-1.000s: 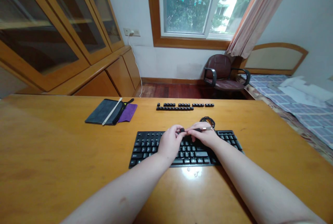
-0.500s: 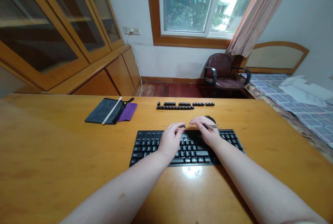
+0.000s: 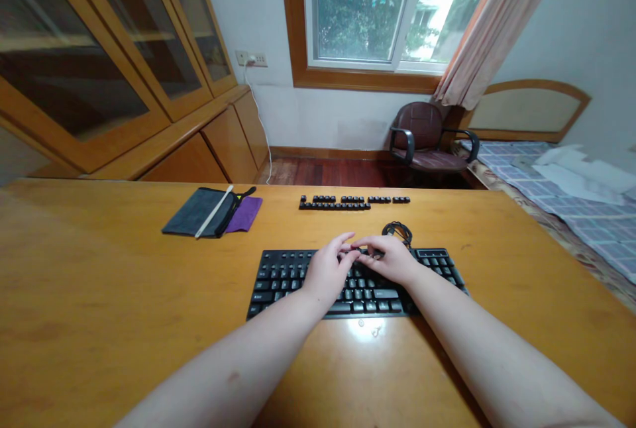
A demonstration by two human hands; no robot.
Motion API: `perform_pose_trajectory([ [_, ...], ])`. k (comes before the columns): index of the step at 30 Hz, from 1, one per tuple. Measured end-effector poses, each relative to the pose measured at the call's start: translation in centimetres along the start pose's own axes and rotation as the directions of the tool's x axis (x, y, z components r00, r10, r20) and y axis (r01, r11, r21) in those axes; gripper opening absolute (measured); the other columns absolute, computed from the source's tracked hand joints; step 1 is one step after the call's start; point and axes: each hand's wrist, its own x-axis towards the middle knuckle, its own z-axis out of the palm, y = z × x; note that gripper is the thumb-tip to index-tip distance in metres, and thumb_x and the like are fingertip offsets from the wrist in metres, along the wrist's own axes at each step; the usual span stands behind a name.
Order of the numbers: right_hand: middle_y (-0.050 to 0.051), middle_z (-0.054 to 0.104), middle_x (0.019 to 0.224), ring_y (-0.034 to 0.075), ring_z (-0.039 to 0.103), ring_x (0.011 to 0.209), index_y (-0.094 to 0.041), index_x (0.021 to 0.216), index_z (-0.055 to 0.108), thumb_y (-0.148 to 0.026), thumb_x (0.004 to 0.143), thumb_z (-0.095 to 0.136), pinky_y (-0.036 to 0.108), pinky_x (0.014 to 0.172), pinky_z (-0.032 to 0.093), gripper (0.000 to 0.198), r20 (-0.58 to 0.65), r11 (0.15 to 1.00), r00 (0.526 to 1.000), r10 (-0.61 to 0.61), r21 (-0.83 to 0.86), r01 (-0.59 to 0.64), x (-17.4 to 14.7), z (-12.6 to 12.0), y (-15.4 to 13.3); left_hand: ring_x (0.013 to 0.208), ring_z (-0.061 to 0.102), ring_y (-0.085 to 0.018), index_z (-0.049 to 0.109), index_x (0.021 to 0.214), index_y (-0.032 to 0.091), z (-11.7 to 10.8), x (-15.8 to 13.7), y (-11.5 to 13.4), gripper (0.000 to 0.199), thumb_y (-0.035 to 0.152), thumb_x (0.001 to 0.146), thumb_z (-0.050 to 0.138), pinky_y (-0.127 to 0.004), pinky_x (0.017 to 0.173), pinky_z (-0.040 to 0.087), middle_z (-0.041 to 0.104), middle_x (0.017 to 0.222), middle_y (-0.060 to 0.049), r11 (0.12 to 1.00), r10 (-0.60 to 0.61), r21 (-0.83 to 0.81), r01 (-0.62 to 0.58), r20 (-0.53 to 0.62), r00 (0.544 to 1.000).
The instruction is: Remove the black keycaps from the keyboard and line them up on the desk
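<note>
A black keyboard (image 3: 368,307) lies on the desk, some positions in its upper rows without caps. Over its upper middle, my left hand (image 3: 328,274) is closed, thumb and fingers pinching a small dark keycap (image 3: 356,250). My right hand (image 3: 392,260) comes in from the right, fingers curled, its fingertips meeting those of the left at the keycap. Whatever lies inside the right hand is mostly hidden. Beyond the keyboard, loose black keycaps (image 3: 335,205) stand in two rows.
At the left lie a grey pouch (image 3: 191,213) with a pale stick (image 3: 213,212) across it, and a purple cloth (image 3: 245,214). A coiled black cable (image 3: 408,234) sits behind the keyboard. Past the desk (image 3: 124,269) stand a chair (image 3: 420,126) and a bed (image 3: 556,176).
My right hand has moved left and down to meet my left hand. The thin greyish tool that stuck out of it is now hidden, and the coiled cable behind shows more.
</note>
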Motion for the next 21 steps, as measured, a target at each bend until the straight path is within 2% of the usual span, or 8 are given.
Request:
perform_pose_trajectory([
  [6, 0.003, 0.067, 0.074, 0.014, 0.059, 0.063, -0.021, 0.093, 0.067, -0.030, 0.078, 0.061, 0.025, 0.063, 0.046, 0.018, -0.089, 0.996, 0.994, 0.058, -0.059, -0.063, -0.02, 0.21, 0.25, 0.085, 0.063, -0.015, 0.056, 0.119, 0.023, 0.14, -0.01, -0.12, 0.037, 0.023, 0.082, 0.056, -0.029, 0.083, 0.049, 0.068, 0.103, -0.002, 0.995, 0.025, 0.093, -0.027, 0.020, 0.999],
  [11, 0.002, 0.067, 0.073, 0.013, 0.058, 0.060, -0.022, 0.099, 0.067, -0.033, 0.080, 0.061, 0.023, 0.061, 0.045, 0.023, -0.021, 0.999, 0.999, 0.038, -0.007, -0.038, 0.08, 0.01, 0.02, 0.088, 0.063, -0.016, 0.054, 0.120, 0.022, 0.18, -0.06, -0.20, 0.038, 0.020, 0.082, 0.054, -0.031, 0.086, 0.049, 0.067, 0.105, -0.004, 0.988, 0.025, 0.152, -0.026, 0.010, 1.000],
  [14, 0.003, 0.069, 0.081, 0.013, 0.061, 0.065, -0.023, 0.103, 0.066, -0.031, 0.081, 0.059, 0.024, 0.064, 0.046, 0.024, 0.016, 0.999, 0.999, 0.031, 0.020, -0.031, 0.13, -0.05, 0.04, 0.088, 0.063, -0.017, 0.053, 0.122, 0.022, 0.15, -0.09, -0.21, 0.039, 0.020, 0.083, 0.053, -0.032, 0.087, 0.048, 0.067, 0.106, -0.005, 0.986, 0.012, 0.167, -0.013, 0.003, 1.000],
  [17, 0.004, 0.070, 0.087, 0.015, 0.064, 0.073, -0.022, 0.099, 0.067, -0.028, 0.081, 0.059, 0.026, 0.070, 0.047, 0.021, -0.006, 0.998, 0.999, 0.054, 0.012, -0.054, 0.23, -0.04, 0.14, 0.086, 0.063, -0.016, 0.052, 0.122, 0.021, 0.13, -0.15, -0.21, 0.039, 0.021, 0.084, 0.051, -0.031, 0.086, 0.049, 0.067, 0.105, -0.005, 0.985, 0.016, 0.169, -0.016, 0.000, 1.000],
  [21, 0.005, 0.070, 0.084, 0.017, 0.064, 0.074, -0.021, 0.094, 0.067, -0.030, 0.079, 0.062, 0.029, 0.071, 0.048, 0.018, -0.058, 0.995, 0.993, 0.099, -0.004, -0.100, 0.50, 0.16, 0.39, 0.081, 0.063, -0.017, 0.051, 0.122, 0.021, 0.19, -0.19, -0.16, 0.039, 0.025, 0.084, 0.051, -0.032, 0.081, 0.050, 0.068, 0.100, -0.004, 0.979, 0.019, 0.203, -0.018, -0.006, 1.000],
])
